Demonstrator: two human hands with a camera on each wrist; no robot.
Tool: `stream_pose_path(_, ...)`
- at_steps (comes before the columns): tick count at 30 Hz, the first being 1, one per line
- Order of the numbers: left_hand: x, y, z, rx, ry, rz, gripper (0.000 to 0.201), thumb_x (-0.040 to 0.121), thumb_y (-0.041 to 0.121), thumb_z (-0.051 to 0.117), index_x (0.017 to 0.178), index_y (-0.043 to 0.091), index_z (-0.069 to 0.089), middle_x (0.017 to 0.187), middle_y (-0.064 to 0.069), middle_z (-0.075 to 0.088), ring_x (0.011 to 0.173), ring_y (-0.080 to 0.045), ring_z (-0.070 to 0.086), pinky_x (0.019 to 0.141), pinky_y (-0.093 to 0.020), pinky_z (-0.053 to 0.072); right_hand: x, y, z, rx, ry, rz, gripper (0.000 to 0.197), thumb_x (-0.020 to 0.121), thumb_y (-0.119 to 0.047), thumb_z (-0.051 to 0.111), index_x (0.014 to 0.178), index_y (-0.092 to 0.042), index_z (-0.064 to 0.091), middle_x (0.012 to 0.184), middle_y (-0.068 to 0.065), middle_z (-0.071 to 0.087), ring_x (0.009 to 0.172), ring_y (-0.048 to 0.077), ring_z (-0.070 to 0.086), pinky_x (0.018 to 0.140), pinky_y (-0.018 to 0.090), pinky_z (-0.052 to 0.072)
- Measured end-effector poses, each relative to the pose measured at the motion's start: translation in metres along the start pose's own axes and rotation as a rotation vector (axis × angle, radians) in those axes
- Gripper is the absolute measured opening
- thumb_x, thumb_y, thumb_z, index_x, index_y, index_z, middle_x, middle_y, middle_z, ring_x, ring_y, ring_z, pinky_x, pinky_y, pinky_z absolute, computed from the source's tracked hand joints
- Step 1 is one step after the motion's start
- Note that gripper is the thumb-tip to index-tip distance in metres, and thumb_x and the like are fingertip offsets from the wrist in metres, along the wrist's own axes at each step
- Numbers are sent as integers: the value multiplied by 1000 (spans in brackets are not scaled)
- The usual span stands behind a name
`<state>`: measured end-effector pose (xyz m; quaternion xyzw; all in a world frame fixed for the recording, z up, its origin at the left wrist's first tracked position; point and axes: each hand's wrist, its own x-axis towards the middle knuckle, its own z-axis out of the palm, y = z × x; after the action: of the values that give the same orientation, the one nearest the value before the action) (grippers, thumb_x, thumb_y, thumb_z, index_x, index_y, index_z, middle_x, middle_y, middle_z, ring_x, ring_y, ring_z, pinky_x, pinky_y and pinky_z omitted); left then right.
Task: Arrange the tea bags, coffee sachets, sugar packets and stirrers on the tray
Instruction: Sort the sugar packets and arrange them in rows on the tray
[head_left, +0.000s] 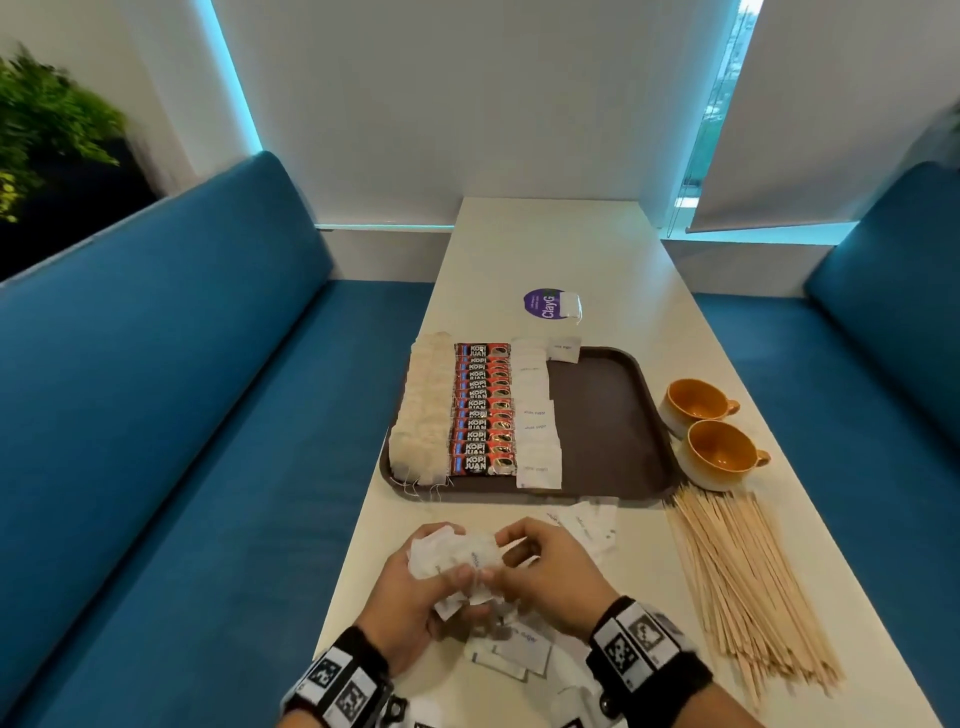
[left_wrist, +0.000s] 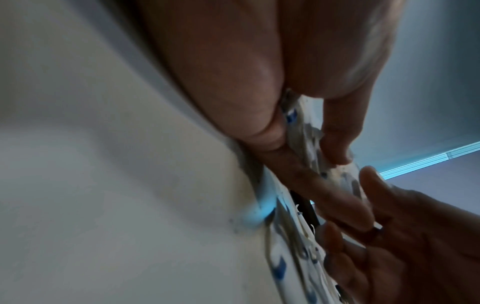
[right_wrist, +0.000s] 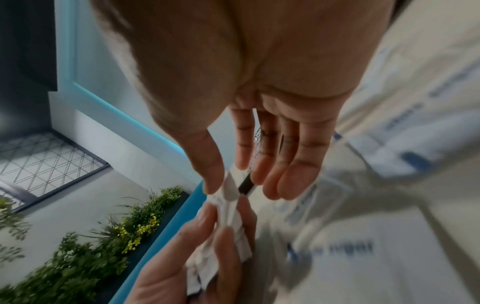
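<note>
Near the table's front edge, both hands hold one crumpled bunch of white sugar packets (head_left: 467, 553). My left hand (head_left: 441, 558) grips the bunch (left_wrist: 303, 139) from the left. My right hand (head_left: 498, 556) pinches a packet (right_wrist: 228, 207) at its top between thumb and forefinger. The brown tray (head_left: 597, 415) lies beyond, with a column of tea bags (head_left: 423, 410), a column of red coffee sachets (head_left: 483, 410) and a column of sugar packets (head_left: 535, 421); its right half is bare. Wooden stirrers (head_left: 737, 582) lie heaped on the table at the right.
Loose sugar packets lie under my wrists (head_left: 519, 649) and just right of my hands (head_left: 587, 525). Two orange cups (head_left: 693, 402) (head_left: 719, 454) stand right of the tray. A purple sticker (head_left: 543, 304) with a packet on it lies behind. Blue benches flank the narrow table.
</note>
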<state>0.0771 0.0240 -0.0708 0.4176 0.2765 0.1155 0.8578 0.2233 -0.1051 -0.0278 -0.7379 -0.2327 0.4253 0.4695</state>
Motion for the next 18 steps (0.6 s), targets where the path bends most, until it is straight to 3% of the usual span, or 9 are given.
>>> stream_pose_path(3, -3, 4, 4, -3, 7, 17, 49, 79, 3, 80, 122, 11, 58, 124, -39, 60, 106, -65, 60, 76, -83, 46, -6, 3, 3, 13, -10, 2, 25, 82, -6, 83, 102, -15, 70, 77, 2, 68, 58, 14, 66, 56, 29, 54)
stream_pose_path(6, -5, 8, 7, -40, 15, 23, 39, 87, 7, 74, 123, 9, 59, 126, -40, 59, 100, -54, 66, 78, -67, 57, -8, -1, -2, 63, 11, 9, 18, 86, -2, 78, 102, -10, 72, 70, -1, 69, 57, 12, 62, 57, 27, 52)
stream_pose_path(11, -5, 7, 8, -62, 23, 4, 27, 97, 7, 59, 123, 5, 56, 122, -37, 64, 98, -49, 67, 76, -58, 60, -13, -9, -3, 167, 52, -41, 11, 87, 6, 73, 97, 3, 72, 78, 14, 70, 60, 18, 63, 56, 26, 54)
stream_pose_path(15, -5, 9, 10, -63, 27, -1, 29, 95, 21, 67, 120, 7, 59, 111, -32, 68, 88, -43, 69, 68, -47, 58, -14, -12, 0, 178, 63, -102, 17, 78, 18, 70, 83, 2, 73, 82, 9, 75, 65, 17, 69, 63, 27, 57)
stream_pose_path(18, -6, 8, 7, -51, -3, -4, 48, 76, 15, 87, 117, 9, 63, 104, -28, 66, 81, -37, 67, 58, -38, 55, -13, -11, 3, 66, 48, -88, 26, 73, 19, 66, 76, -4, 76, 83, 7, 74, 62, 14, 65, 62, 24, 55)
